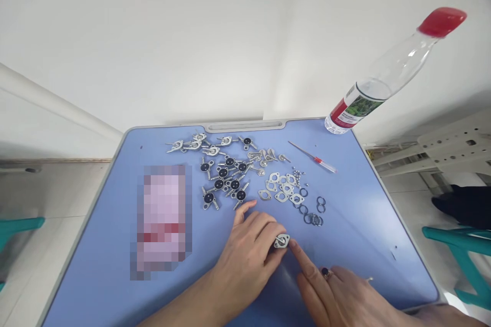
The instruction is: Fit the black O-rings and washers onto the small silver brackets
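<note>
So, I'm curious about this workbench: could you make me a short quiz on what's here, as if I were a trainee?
1. Which touches the small metal part at the front of the table: A) both hands, B) only the left hand, or C) only the right hand?
2. True or false: the small screwdriver lies on the blue table.
3. Fill in the missing word: the bottle at the table's far corner has a ___ cap.

Key: 1 A; 2 true; 3 red.
</note>
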The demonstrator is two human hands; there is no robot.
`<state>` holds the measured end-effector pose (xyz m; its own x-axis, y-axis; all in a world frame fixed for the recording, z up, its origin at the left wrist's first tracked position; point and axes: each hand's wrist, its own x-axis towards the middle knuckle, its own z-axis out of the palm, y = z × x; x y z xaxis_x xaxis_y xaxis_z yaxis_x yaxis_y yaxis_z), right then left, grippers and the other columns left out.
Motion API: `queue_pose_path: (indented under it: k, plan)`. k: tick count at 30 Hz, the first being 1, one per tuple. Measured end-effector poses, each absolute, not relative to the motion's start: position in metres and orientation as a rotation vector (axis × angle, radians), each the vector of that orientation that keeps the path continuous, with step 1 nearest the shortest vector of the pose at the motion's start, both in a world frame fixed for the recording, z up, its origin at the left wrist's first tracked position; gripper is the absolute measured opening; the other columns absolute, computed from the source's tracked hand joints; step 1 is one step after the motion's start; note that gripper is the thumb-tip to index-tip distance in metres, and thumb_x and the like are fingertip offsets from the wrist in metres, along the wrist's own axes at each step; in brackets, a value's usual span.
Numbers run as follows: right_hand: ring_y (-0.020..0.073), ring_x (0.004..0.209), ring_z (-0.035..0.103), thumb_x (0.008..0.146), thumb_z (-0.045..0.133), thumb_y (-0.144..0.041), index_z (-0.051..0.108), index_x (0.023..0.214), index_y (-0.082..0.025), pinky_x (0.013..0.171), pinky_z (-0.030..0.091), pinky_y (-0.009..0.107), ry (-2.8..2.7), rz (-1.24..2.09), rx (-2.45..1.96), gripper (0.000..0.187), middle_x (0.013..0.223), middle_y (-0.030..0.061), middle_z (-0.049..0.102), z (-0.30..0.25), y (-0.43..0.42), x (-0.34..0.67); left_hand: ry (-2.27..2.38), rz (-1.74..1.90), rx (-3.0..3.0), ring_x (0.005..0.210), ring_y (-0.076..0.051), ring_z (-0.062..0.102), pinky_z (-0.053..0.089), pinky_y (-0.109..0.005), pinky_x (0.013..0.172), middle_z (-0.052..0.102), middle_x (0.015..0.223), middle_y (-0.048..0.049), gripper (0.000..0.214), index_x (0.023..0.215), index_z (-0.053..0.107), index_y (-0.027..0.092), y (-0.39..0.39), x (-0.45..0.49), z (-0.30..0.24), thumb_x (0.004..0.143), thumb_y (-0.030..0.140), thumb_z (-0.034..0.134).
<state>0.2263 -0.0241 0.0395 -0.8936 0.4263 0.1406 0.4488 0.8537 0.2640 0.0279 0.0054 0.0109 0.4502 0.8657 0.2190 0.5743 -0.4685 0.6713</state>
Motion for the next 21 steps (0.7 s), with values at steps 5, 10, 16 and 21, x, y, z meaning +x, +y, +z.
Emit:
queue_pose_path:
  k: [5, 10, 16, 21]
  plan:
    - [0.0096, 0.037, 0.039, 0.082, 0.041, -0.001, 0.059, 0.080, -0.014, 0.041, 0.026, 0.031, -2.956, -0.400, -0.745, 0.022, 0.111, 0.0176, 0.069, 0.0394, -0.0250, 0.2271, 1.186, 0.774, 2.197, 0.080, -0.013, 0.059, 0.031, -0.045, 0.108, 0.060, 0.084, 0.0021, 0.007, 0.090, 0.056, 0.020, 0.0051, 0.0249, 0.0093, 0.089, 0.013, 0.058]
    - [0.0092, 0.040, 0.040, 0.083, 0.045, -0.003, 0.061, 0.083, -0.013, 0.041, 0.026, 0.030, -2.931, -0.366, -0.770, 0.019, 0.114, 0.0176, 0.068, 0.0390, -0.0265, 0.2287, 1.188, 0.790, 2.239, 0.078, -0.013, 0.059, 0.034, -0.045, 0.108, 0.062, 0.084, 0.0025, 0.006, 0.091, 0.057, 0.020, 0.0051, 0.0229, 0.0088, 0.089, 0.014, 0.058]
    - [0.0098, 0.041, 0.043, 0.085, 0.045, -0.004, 0.062, 0.083, -0.014, 0.040, 0.027, 0.030, -2.923, -0.316, -0.804, 0.020, 0.113, 0.0161, 0.069, 0.0379, -0.0287, 0.2283, 1.168, 0.795, 2.259, 0.072, -0.012, 0.058, 0.034, -0.044, 0.107, 0.062, 0.082, 0.0028, 0.011, 0.089, 0.058, 0.020, 0.0057, 0.0237, 0.0107, 0.089, 0.009, 0.055]
    - [0.0098, 0.038, 0.042, 0.082, 0.041, -0.001, 0.059, 0.078, -0.014, 0.038, 0.023, 0.031, -2.936, -0.342, -0.758, 0.023, 0.110, 0.0185, 0.070, 0.0355, -0.0287, 0.2265, 1.129, 0.767, 2.260, 0.074, -0.012, 0.058, 0.035, -0.043, 0.104, 0.062, 0.082, 0.0023, 0.014, 0.088, 0.057, 0.019, 0.0061, 0.0230, 0.0106, 0.089, 0.006, 0.053]
